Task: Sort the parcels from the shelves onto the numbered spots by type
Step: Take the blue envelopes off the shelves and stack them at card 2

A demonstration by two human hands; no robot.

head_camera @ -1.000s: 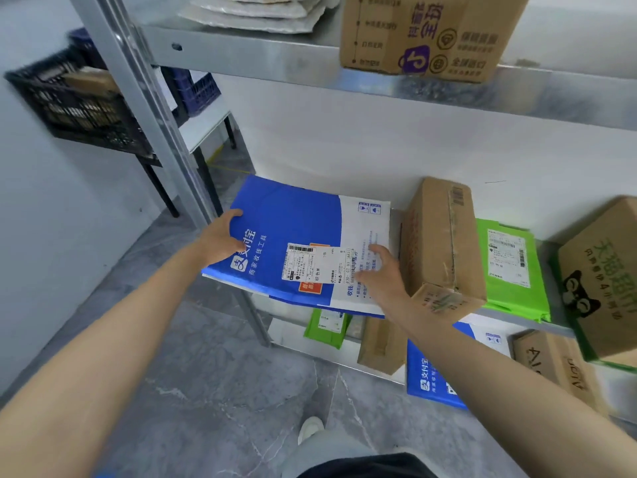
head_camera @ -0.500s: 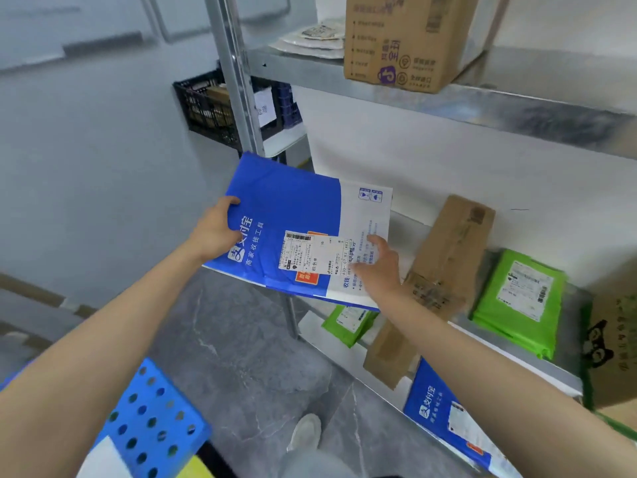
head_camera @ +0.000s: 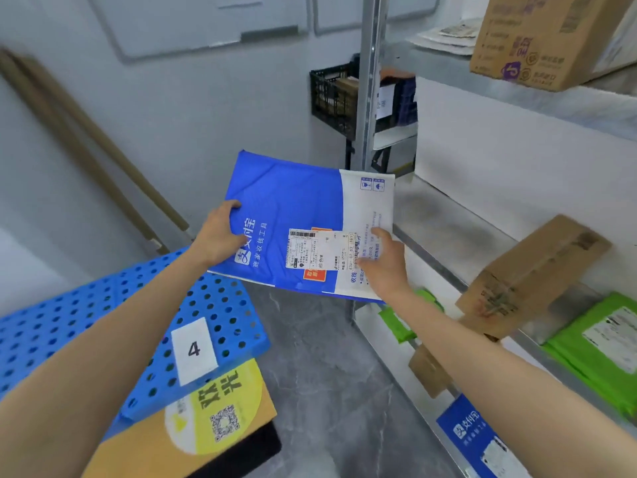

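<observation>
We hold a blue and white mailer (head_camera: 303,215) in the air with both hands, just clear of the metal shelf (head_camera: 458,232) and out to its left. Our left hand (head_camera: 220,236) grips the mailer's blue edge, thumb on top and the other fingers hidden underneath. Our right hand (head_camera: 382,267) closes on the white end, thumb pressed on the printed face beside the shipping label (head_camera: 320,250). The mailer lies nearly flat, label up, tilted a little toward us.

On the shelf, to the right of the mailer, a long cardboard box (head_camera: 531,274) leans tilted against the back wall, and beyond it lie green bags (head_camera: 599,350). A second box (head_camera: 548,39) sits on the shelf board above. Lower down on the same shelf we see another blue mailer (head_camera: 479,439) and a smaller green bag (head_camera: 396,322).

Left of the shelf, below our left forearm, a blue perforated board (head_camera: 86,326) carries a white card with the number 4 (head_camera: 193,350) — it rests over a tan parcel with a yellow sticker (head_camera: 220,408).
</observation>
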